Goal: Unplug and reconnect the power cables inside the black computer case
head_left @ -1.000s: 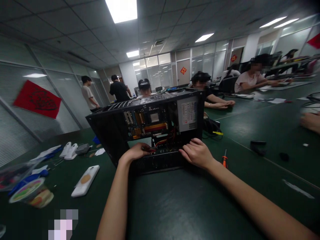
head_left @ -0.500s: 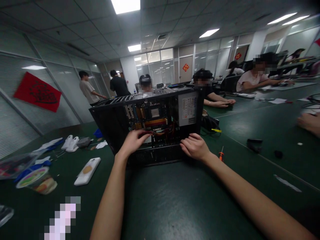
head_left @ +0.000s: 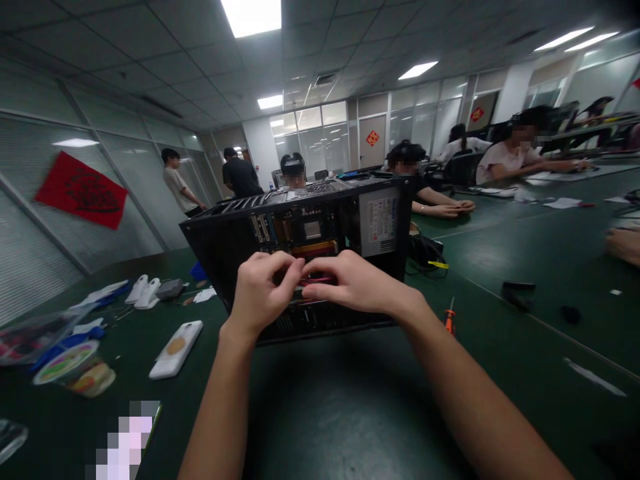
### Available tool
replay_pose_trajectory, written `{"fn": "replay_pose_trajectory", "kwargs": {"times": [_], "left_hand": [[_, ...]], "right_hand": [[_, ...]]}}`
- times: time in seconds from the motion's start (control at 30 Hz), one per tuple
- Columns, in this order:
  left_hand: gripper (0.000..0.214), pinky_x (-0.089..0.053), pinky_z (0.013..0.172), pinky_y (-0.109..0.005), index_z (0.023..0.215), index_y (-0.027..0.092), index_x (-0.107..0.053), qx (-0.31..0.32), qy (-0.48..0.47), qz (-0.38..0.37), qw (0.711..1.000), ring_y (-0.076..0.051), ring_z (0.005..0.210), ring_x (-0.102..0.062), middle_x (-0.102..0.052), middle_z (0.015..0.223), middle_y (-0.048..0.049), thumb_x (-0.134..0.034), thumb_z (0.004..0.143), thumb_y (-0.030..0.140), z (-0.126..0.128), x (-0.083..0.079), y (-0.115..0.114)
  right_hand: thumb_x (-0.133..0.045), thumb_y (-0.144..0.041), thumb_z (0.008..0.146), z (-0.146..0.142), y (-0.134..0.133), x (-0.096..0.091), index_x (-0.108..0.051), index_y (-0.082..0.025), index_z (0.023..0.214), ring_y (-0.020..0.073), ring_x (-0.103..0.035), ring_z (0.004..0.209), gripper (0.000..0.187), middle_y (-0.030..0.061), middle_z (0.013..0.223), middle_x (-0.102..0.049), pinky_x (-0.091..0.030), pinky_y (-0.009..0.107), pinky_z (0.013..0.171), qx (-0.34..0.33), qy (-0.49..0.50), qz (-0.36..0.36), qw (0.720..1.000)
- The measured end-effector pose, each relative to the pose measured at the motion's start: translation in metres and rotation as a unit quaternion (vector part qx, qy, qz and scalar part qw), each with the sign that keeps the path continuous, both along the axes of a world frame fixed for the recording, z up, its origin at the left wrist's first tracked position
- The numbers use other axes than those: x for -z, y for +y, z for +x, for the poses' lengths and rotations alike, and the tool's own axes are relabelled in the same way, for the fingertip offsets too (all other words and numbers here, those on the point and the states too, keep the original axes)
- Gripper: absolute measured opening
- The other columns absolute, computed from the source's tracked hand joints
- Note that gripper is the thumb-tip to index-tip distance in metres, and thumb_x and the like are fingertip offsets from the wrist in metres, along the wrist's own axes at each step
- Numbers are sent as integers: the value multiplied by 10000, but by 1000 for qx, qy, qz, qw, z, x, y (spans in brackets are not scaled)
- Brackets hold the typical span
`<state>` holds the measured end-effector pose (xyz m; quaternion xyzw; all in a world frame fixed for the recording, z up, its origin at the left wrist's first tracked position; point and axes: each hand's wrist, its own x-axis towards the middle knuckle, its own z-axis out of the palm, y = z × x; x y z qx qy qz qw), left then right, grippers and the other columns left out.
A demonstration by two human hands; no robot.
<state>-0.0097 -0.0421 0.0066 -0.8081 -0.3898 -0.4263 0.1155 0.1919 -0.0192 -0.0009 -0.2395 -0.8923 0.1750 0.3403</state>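
Note:
An open black computer case (head_left: 225, 243) lies on its side on the dark green table (head_left: 350, 413), its motherboard and grey power supply (head_left: 379, 221) facing me. My left hand (head_left: 260, 293) and my right hand (head_left: 353, 283) meet in front of the case opening. Both are closed in a pinch on a red cable (head_left: 315, 281) that runs between their fingertips. The cable's far end goes into the case and is hidden behind my fingers.
A white phone (head_left: 176, 348) and a food cup (head_left: 75, 368) lie at the left. An orange screwdriver (head_left: 451, 319) lies right of the case, small black parts (head_left: 517, 293) further right. Several people sit along the table behind; two stand at the back.
My left hand rose from the case's lower edge with the red cable. My right hand left the case rim and moved left to pinch the same cable.

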Motion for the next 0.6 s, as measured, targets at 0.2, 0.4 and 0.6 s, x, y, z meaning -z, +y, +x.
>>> {"fn": "replay_pose_trajectory", "kwargs": {"times": [0.2,0.4,0.6], "left_hand": [[764,-517,995,-376,1420,213,-510,180,-37,-220,958,-280,1190,-613,-608,1368,-128,-812,753,434,-18,-2,5],[637,-571,914,-344,1432,215,-490,178,-92,-212,956,-211,999,-687,-707,1144,-76,-724,841,263,-1,4,0],[598,-572,910,-341,1419,219,-513,172,-91,-247,949,-210,993,-681,-706,1103,-64,-691,848,224,3,-2,-13]], "right_hand": [[-602,-595,891,32,4,-6,-657,-149,706,85,-413,501,486,-26,557,-511,-273,233,479,50,143,-97,984],[-650,-594,858,27,0,-6,-634,-164,832,93,-468,507,430,-30,597,-542,-327,214,465,-2,156,-192,969],[-622,-502,900,9,-14,-9,-672,-157,806,100,-475,550,360,-17,622,-558,-348,223,494,23,115,-146,982]]}}
